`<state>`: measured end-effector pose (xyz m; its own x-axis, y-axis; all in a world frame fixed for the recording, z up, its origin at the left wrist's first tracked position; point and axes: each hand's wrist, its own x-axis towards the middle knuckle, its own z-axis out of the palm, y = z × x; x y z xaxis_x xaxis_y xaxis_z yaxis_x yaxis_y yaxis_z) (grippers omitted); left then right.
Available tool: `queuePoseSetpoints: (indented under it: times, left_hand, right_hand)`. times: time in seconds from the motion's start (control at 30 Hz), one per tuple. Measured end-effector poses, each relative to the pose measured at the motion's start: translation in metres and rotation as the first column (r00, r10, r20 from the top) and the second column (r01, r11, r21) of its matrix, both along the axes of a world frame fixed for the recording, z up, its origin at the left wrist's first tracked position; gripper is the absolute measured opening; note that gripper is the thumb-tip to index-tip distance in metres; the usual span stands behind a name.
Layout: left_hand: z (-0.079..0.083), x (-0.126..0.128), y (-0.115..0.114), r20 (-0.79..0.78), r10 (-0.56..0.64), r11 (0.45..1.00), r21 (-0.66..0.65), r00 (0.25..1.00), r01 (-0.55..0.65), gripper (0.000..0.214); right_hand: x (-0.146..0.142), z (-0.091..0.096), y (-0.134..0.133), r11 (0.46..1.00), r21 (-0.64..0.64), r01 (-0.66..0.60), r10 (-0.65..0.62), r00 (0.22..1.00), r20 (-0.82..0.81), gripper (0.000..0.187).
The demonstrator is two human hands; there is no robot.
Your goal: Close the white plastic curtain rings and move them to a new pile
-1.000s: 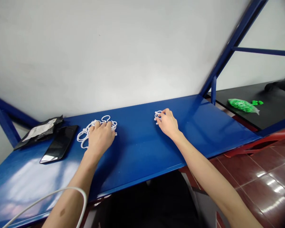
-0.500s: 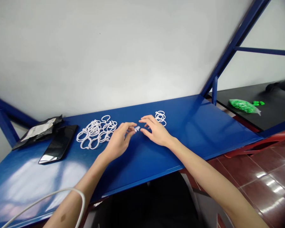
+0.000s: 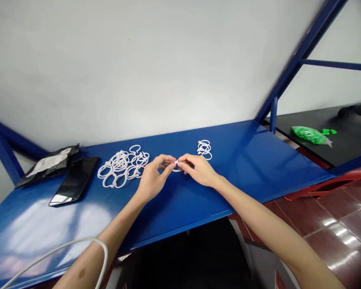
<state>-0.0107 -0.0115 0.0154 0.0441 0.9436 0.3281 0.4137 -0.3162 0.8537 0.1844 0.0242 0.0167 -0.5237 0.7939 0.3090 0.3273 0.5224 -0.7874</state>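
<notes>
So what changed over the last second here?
The left hand left the large ring pile and the right hand left the small pile; both came to the middle and now pinch one white ring between them. Piles, phone and pouch stayed put.

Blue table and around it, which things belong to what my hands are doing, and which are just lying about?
In hand: white ring, pinched between left hand and right hand; large pile of rings to its left; small stack of rings behind the right hand.
Lying about: black phone; black packet; green bag on the black table; white cable.
</notes>
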Motion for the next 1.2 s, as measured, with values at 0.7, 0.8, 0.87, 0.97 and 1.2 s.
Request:
queuePoseSetpoints:
  times: [0.7,0.8,0.87,0.97,1.2]
  left_hand:
    - [-0.026,0.010,-0.006,0.349,-0.058,0.998,0.029,0.935,0.051,0.015]
    - [-0.026,0.009,-0.004,0.268,-0.058,0.997,0.056,0.962,0.045,0.017]
    - [-0.022,0.006,-0.002,0.136,-0.032,0.997,0.071,0.990,0.023,0.021]
    - [-0.012,-0.002,0.004,-0.192,0.050,0.987,0.156,0.980,-0.020,0.025]
    - [-0.009,-0.046,0.018,-0.769,0.477,0.874,0.363,0.425,-0.323,0.045]
  right_hand:
    - [-0.001,-0.006,-0.006,0.996,0.085,-0.040,0.044,0.998,-0.050,0.021]
    - [-0.001,-0.005,-0.006,0.996,0.078,-0.042,0.044,0.999,-0.028,0.023]
    - [-0.003,-0.004,-0.005,0.998,0.067,-0.023,0.024,1.000,-0.002,0.023]
    - [-0.005,-0.006,0.000,0.991,0.130,0.025,-0.033,0.997,0.064,0.019]
    - [0.018,-0.013,0.027,0.873,0.367,0.322,-0.445,0.833,0.329,0.020]
